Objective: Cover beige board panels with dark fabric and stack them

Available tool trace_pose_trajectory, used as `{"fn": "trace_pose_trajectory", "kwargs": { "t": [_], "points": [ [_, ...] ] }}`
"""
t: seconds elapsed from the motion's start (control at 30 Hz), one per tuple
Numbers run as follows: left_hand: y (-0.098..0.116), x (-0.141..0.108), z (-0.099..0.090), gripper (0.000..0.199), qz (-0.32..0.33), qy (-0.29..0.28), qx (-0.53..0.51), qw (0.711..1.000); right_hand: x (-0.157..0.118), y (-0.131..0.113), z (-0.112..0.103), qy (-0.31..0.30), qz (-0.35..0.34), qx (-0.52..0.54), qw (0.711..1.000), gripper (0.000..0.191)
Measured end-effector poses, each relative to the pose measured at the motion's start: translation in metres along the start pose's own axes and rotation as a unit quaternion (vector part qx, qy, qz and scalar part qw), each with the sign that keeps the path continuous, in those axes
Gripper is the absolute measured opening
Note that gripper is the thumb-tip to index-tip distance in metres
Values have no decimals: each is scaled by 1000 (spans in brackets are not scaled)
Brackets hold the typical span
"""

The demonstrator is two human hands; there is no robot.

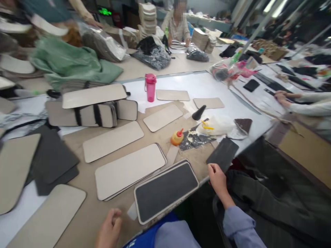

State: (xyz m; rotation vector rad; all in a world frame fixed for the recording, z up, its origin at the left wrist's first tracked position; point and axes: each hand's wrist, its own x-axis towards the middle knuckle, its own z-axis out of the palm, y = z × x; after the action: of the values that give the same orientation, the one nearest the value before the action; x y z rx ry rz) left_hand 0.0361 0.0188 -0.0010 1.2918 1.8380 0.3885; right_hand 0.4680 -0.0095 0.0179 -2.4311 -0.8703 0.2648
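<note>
Speaker 1: Blue cloth (pixel 146 237) lies nearest the camera, at the front edge of the worktop (pixel 178 80). How are the person's 2 hands?

Speaker 2: Left hand (pixel 110 227): fingers bent toward the thumb, over the brown paper (pixel 90 206); whether it is closed on anything cannot be told. Right hand (pixel 217 179): fingers curled at the near corner of a dark grey sheet (pixel 224 152). Whether they pinch it cannot be told either.

Speaker 1: And between the hands?

Speaker 2: A rounded rectangular panel (pixel 167 193), dark-faced with a pale rim, lies along the front edge. Just behind it, to the left, is a pale panel (pixel 130 170) on a darker layer.

Speaker 1: What stands farther back?

Speaker 2: A squeeze bottle (pixel 177 138) with a red nozzle, near a scrap-strewn black sheet (pixel 192 141). Beyond it, a pink drinking bottle (pixel 150 89) stands upright. To its left sits a strapped panel stack (pixel 88 116).

Speaker 1: Other people?

Speaker 2: 1 co-worker (pixel 178 27) across the worktop handles flat pieces; another's hands (pixel 282 99) show at the right.
</note>
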Motion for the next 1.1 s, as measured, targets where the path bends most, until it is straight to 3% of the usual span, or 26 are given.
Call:
{"fn": "trace_pose_trajectory", "kwargs": {
  "t": [0.1, 0.2, 0.27, 0.37, 0.53, 0.63, 0.77, 0.93, 1.1],
  "points": [
    [16, -8, 4, 24, -18, 16, -34, 999, -2, -34, 26, -98, -69, 43, 992, 31],
    [22, -12, 3, 27, -42, 25, -71, 996, -6, -78, 58, -180, -174, 66, 966, 29],
    [20, -12, -3, 31, -58, 38, -90, 993, -8, -107, 79, -202, -257, 66, 943, 28],
    [15, -7, -19, 38, -68, 84, -94, 990, -7, -141, 108, -187, -341, 37, 921, 29],
    [16, 27, -42, 50, -40, 166, -122, 978, 1, -160, 143, -152, -311, -118, 931, 38],
    [23, 54, -42, 47, -39, 149, -121, 981, 3, -161, 154, -164, -303, -153, 926, 38],
    [29, 75, -39, 32, -33, 146, -63, 987, 0, -162, 158, -166, -300, -172, 924, 36],
    [23, 72, -43, 26, -33, 125, -57, 990, -4, -167, 151, -171, -293, -208, 917, 37],
    [30, 89, -64, 30, -45, 147, -84, 984, 13, -211, 159, -188, -295, -130, 928, 38]
  ]
}}
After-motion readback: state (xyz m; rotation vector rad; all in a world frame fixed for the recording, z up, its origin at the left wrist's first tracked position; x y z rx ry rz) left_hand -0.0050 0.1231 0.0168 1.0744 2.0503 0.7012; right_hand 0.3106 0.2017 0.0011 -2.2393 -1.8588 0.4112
